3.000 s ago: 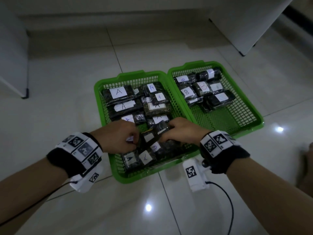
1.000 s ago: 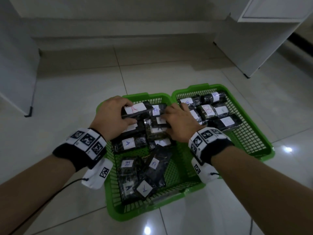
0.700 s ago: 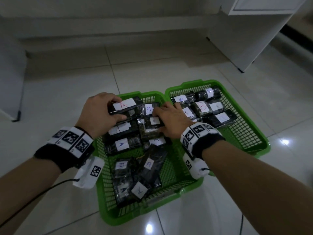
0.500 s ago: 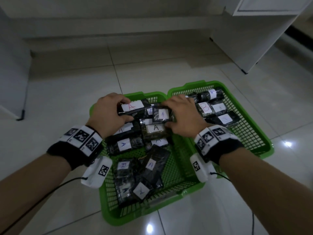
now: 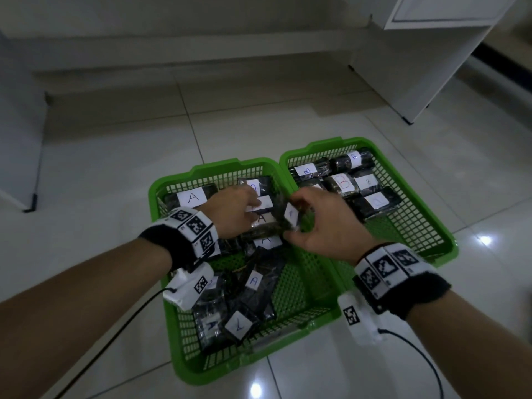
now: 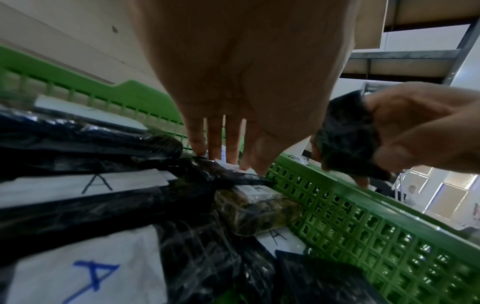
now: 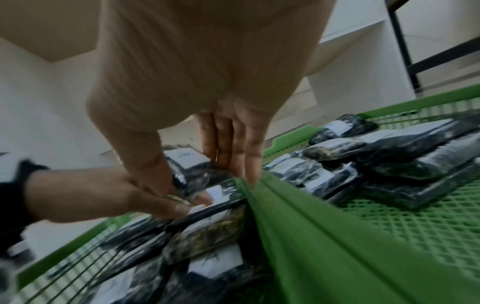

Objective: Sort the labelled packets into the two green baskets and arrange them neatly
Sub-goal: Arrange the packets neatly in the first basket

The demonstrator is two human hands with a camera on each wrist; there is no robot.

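Two green baskets stand side by side on the floor. The left basket (image 5: 218, 168) holds several dark packets labelled A; the right basket (image 5: 316, 144) holds several labelled B (image 5: 342, 181). My right hand (image 5: 290, 223) pinches a small dark A packet (image 5: 283, 218) and holds it tilted just above the left basket's far right corner; the same packet (image 6: 348, 139) shows between thumb and fingers in the left wrist view. My left hand (image 5: 253, 205) rests with straight fingers (image 6: 215, 139) on the white-labelled packets in the middle column.
Loose A packets (image 5: 253, 283) lie askew in the near half of the left basket. The right basket's near half is bare mesh (image 5: 403, 226). A white cabinet (image 5: 431, 53) stands at the back right, and grey furniture (image 5: 17, 139) at the left.
My left hand has let go of the far-left A packet and moved right onto the middle column. My right hand has picked a small A packet up off the stack.
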